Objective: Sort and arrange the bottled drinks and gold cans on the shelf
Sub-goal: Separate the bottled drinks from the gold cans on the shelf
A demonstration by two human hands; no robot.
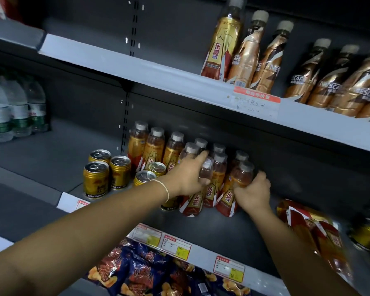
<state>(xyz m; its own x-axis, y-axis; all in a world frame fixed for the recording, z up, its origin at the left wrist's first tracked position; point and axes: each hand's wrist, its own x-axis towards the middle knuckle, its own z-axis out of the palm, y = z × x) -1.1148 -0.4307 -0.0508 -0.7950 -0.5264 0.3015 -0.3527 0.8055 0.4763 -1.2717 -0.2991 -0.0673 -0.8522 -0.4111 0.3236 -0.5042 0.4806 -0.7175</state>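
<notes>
Several amber drink bottles with grey caps and red-gold labels stand in rows on the middle shelf. My left hand is closed around the neck of one front bottle. My right hand grips the front bottle at the right end of the group. Several gold cans stand to the left of the bottles, one partly hidden behind my left wrist. One more amber bottle stands on the upper shelf.
Brown coffee bottles line the upper shelf. Water bottles stand far left. A blurred red-gold bottle lies on its side at the right, beside a gold can. Snack bags fill the shelf below.
</notes>
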